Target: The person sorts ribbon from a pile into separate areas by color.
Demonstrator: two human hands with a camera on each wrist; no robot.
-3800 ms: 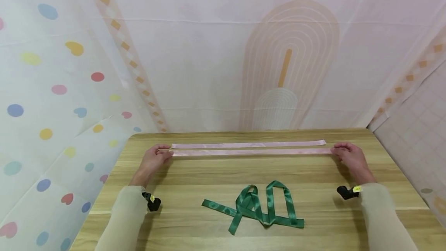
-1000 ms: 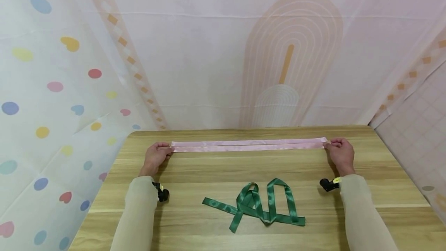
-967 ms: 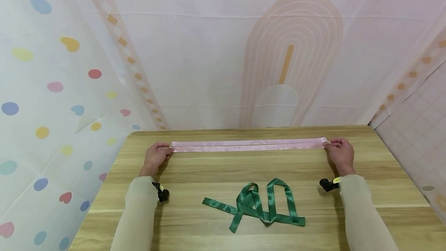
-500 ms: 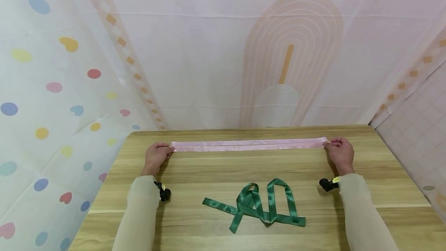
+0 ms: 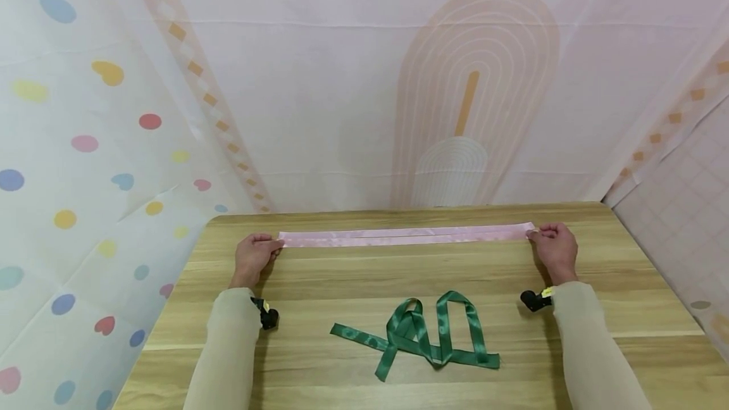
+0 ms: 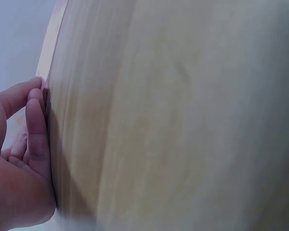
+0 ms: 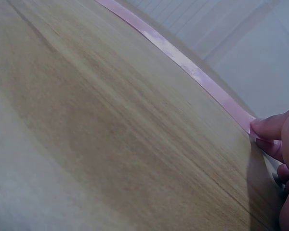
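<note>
Pink ribbon [image 5: 407,236], pinched at each end by left hand [image 5: 253,257] and right hand [image 5: 555,249], is best kept taut and laid flush beside the second strip.

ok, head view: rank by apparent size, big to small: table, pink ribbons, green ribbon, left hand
1. table
2. pink ribbons, two strips side by side, spanning hand to hand
3. green ribbon, tangled and nearer the camera, so its true length is unsure
4. left hand
</note>
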